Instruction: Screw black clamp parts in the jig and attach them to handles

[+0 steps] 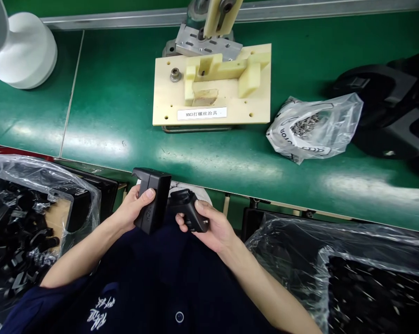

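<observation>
- Firm grip on the left: the left hand was clamped round a black box, flat-sided, sharp-cornered, held up at the bench's near edge!
- And the right hand pinched a smaller, rounded black part just beside it; whether the two pieces touched, you couldn't tell.
- Beyond them, the bench shone glossy green, carrying a cream board topped with squared yellowish blocks.
- To the right, a crinkled clear bag gaped over glinting metal screws.
</observation>
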Demonstrator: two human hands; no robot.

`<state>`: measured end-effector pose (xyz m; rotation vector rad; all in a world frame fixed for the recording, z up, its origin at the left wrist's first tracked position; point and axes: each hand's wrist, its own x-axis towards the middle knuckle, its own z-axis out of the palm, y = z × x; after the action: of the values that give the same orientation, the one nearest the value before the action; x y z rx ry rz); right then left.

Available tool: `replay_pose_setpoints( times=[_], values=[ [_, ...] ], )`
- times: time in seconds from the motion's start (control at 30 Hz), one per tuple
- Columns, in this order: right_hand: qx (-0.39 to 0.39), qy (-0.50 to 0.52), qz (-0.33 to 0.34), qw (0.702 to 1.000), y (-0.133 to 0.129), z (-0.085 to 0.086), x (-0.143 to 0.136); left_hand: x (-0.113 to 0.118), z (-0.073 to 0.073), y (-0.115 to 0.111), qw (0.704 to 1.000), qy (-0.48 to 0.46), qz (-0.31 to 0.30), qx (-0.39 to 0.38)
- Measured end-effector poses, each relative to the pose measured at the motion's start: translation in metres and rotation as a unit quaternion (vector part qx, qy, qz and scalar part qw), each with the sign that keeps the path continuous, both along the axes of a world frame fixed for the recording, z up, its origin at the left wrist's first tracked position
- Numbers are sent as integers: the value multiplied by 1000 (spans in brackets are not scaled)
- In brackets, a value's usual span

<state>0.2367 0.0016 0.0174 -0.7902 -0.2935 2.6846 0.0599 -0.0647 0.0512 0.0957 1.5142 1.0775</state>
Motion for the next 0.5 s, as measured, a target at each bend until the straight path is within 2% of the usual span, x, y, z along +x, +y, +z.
replay_pose_setpoints(
  times=[0.1,0.17,0.2,0.23,0.27,0.33,0.43,0.5],
  values=[
    [86,72,0,994,6,4,8,0,0,1,1000,-13,-26,-6],
    [218,59,34,974,16,12,14,0,0,1,999,-22,-40,-25],
    [310,19,54,949,20,17,16,0,1,2,998,-23,-43,-39],
    [411,-35,71,908,25,22,17,0,1,2,998,-22,-41,-53],
    [510,-93,80,852,28,28,18,0,1,2,997,-15,-37,-64],
    [671,-175,86,715,31,37,16,1,2,2,997,5,-35,-69],
    [812,-216,134,525,29,43,7,6,5,1,998,37,-41,-41],
    [850,-238,197,426,27,42,0,8,5,0,997,58,-50,-19]
  ],
)
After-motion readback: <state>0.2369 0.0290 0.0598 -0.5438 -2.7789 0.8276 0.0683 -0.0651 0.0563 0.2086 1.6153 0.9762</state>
